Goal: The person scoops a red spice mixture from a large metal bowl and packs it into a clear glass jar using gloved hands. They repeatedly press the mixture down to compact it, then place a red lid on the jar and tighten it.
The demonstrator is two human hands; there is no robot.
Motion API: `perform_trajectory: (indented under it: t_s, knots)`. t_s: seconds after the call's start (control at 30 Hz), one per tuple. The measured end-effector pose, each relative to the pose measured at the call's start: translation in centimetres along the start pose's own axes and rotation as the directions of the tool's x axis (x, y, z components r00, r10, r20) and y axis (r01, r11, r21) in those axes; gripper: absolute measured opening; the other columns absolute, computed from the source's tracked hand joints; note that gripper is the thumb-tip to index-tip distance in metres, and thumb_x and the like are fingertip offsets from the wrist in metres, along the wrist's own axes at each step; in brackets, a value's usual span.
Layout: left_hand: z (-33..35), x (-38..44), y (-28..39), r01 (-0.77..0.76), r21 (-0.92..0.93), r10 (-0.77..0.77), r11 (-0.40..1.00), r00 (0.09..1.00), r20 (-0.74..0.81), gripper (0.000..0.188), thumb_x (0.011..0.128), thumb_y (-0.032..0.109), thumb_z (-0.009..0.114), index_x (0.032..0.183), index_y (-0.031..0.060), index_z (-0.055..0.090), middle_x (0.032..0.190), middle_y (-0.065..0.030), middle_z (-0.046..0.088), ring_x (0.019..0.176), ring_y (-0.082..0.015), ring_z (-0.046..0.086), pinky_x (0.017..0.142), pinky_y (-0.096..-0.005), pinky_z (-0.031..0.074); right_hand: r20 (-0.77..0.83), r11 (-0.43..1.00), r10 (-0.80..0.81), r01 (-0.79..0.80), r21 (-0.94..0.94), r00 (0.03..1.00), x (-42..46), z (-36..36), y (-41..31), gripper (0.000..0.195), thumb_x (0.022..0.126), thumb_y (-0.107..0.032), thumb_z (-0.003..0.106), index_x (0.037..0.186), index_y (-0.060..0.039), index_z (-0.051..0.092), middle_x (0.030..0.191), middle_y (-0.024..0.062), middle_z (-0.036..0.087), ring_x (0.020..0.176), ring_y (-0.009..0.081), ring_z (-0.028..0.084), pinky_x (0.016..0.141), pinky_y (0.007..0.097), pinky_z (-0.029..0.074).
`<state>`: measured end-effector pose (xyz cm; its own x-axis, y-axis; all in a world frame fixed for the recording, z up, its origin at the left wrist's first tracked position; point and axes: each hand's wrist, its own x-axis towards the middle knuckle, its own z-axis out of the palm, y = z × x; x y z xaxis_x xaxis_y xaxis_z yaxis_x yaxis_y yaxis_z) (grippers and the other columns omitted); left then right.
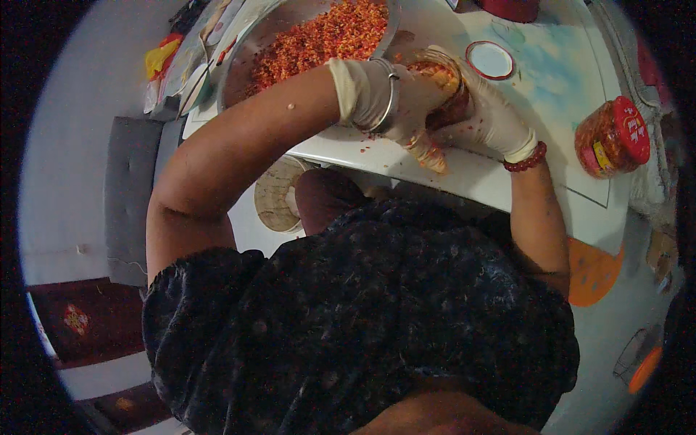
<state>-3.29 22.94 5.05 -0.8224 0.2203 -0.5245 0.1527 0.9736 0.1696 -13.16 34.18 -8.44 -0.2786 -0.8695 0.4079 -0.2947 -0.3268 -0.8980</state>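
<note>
Both of my hands wear pale thin gloves. A glass jar partly filled with red and yellow chopped food stands between them at the table's near edge. My right hand is wrapped around the jar's right side. Over the jar's left side lies my left hand, its fingertips stained orange and partly pointing down; whether it grips the glass is hard to tell. Behind my left forearm, a large metal basin holds chopped red chilli mix. A jar lid with a red rim lies upturned beyond my right hand.
A filled jar with a red lid lies tilted at the table's right. A dark red container is at the far edge. Food bits dot the white table. An orange stool seat shows below right, a grey padded chair at left.
</note>
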Motion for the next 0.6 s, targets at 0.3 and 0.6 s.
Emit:
perform_trajectory:
  t_s: [0.3,0.6]
  knots:
    - [1.3,0.0,-2.0,0.125,-0.155,-0.126,0.980,0.992,0.005,0.058,0.070,0.034,0.071,0.112,-0.0003,0.050,0.093,-0.0205,0.062,0.085,-0.0335,0.062,0.070,-0.0425,0.050,0.020,0.978,-0.067,0.070,-0.196,0.998,0.2,-0.3,-1.2,0.096,0.060,-0.025,0.082,0.136,-0.0062,0.028,0.124,0.0111,0.050,0.112,0.0191,0.050,0.097,0.0319,0.039]
    - [1.7,0.4,-0.7,0.295,0.100,-0.294,0.950,0.955,-0.024,0.092,0.069,0.064,0.059,0.125,-0.0071,0.038,0.111,-0.0298,0.053,0.103,-0.0388,0.054,0.090,-0.0411,0.043,-0.012,1.000,-0.026,0.025,-0.010,1.000,0.3,0.3,0.2,0.096,0.058,-0.021,0.082,0.136,-0.0051,0.027,0.129,0.0090,0.045,0.116,0.0165,0.045,0.100,0.0303,0.036]
